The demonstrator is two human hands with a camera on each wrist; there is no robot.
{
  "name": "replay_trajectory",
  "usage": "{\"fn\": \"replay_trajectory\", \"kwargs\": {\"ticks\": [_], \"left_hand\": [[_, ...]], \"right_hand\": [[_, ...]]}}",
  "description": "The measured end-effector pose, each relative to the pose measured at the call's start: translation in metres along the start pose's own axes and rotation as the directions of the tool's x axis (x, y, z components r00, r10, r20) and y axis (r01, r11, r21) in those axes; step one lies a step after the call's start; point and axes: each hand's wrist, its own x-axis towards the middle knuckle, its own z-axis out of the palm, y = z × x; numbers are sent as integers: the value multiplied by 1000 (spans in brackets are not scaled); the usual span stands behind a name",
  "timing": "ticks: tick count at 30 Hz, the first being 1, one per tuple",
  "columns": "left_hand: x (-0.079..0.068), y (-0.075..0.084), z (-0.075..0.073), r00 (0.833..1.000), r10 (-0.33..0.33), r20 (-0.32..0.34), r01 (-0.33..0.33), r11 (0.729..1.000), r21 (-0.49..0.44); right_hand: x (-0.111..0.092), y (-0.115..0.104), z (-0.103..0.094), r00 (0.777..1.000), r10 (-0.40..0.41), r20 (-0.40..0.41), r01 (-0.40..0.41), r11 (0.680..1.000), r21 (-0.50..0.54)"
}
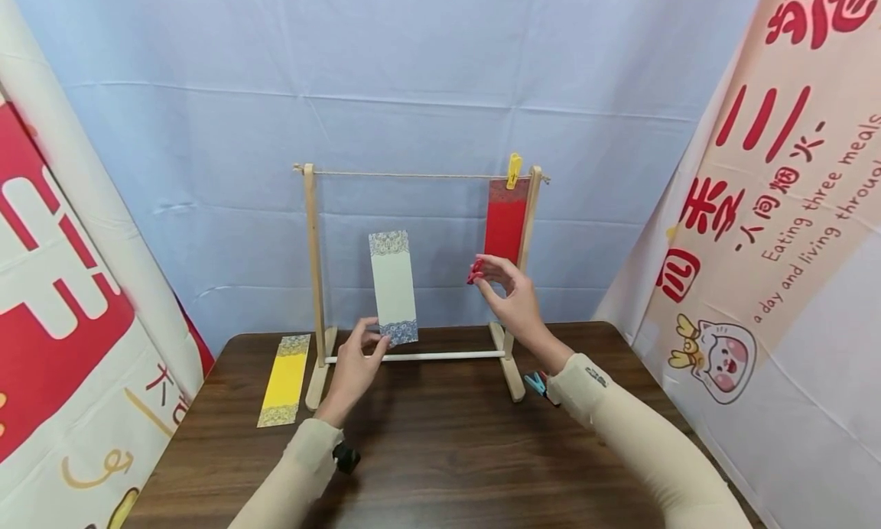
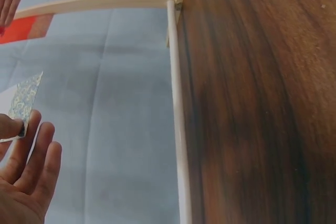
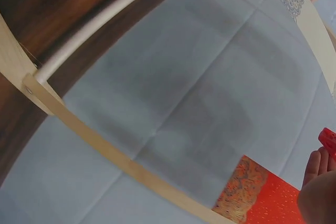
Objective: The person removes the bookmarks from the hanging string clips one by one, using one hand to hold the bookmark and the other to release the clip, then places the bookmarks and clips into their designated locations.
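Observation:
My left hand (image 1: 358, 365) pinches the bottom edge of a pale card (image 1: 394, 284) with blue-grey patterned ends, holding it upright, slightly tilted. In the left wrist view the thumb lies over the card's patterned end (image 2: 25, 98), with the other fingers extended. My right hand (image 1: 515, 300) pinches a small red clothespin (image 1: 475, 270) between thumb and fingers, in front of a hanging red card (image 1: 505, 227). That card hangs from the string (image 1: 413, 175) under a yellow clothespin (image 1: 514, 171). The right wrist view shows the red clothespin (image 3: 328, 139) at its right edge.
The string spans a wooden frame (image 1: 313, 261) with a white lower bar (image 1: 440, 355), standing on a dark wooden table (image 1: 440, 445). A yellow card (image 1: 285, 380) lies left of the frame. Blue and dark clips (image 1: 537, 382) lie near its right foot, partly behind my right forearm.

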Motion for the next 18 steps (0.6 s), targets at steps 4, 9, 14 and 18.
{"fn": "replay_trajectory", "kwargs": {"ticks": [4,9,14,18], "left_hand": [[-4,-3,-1,1000,-4,-7,4,1000,-2],[-9,-4,-3,1000,-4,-10,4,1000,-1],[-14,-7,-3,1000,-8,-4,8,1000,11],[-17,-7,-4,1000,-18,-1,18,1000,0]], "right_hand": [[-10,3,2,1000,12,-10,-12,1000,8],[-23,4,5,1000,22,-18,-22,1000,0],[-34,8,7,999,45,-24,-45,999,10],[-43,13,6,997,64,-33,-64,998,22]]}}
